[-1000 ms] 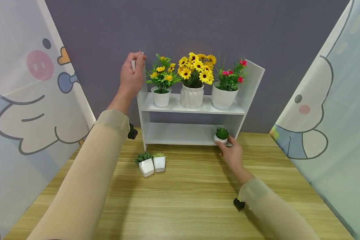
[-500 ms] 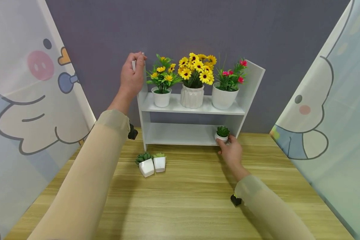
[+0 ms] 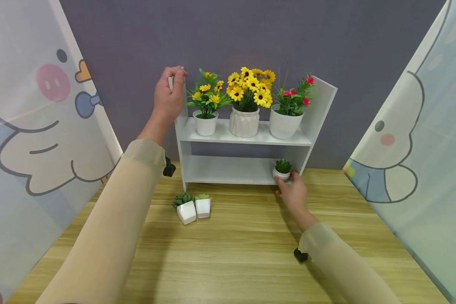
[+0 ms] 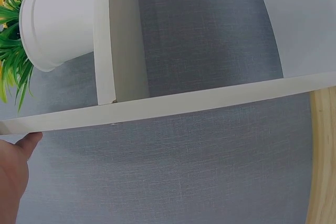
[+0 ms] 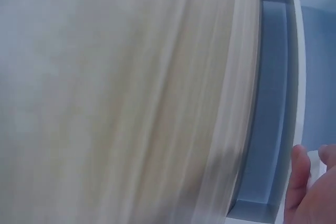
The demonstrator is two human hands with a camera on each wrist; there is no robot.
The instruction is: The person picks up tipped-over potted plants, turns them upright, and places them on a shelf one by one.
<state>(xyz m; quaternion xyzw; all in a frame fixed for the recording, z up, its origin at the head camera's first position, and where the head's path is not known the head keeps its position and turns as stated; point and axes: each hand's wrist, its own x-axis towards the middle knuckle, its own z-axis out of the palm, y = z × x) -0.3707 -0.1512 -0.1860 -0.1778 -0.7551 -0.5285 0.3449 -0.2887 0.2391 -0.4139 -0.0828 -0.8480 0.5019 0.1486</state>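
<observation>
A small succulent in a round white pot (image 3: 281,172) stands at the right end of the lower board of a white two-tier shelf (image 3: 228,169). My right hand (image 3: 294,195) pinches that pot between thumb and fingers from the front. In the right wrist view, the fingers (image 5: 297,174) show at the lower right with a sliver of the white pot between them. At the upper left, my left hand (image 3: 169,93) grips the top of the shelf's left side panel (image 3: 181,122). The left wrist view shows a fingertip against that panel's edge (image 4: 152,107).
On the upper board stand a yellow-flowered plant (image 3: 205,125), a sunflower pot (image 3: 244,122) and a pink-flowered plant (image 3: 285,123). Two small succulents in white pots (image 3: 186,212) lie tipped on the wooden table (image 3: 235,245), front left of the shelf. A grey wall is behind.
The small succulent and my right hand have shifted slightly inward on the lower board, with the pot standing a little straighter. My left hand keeps its grip on the panel.
</observation>
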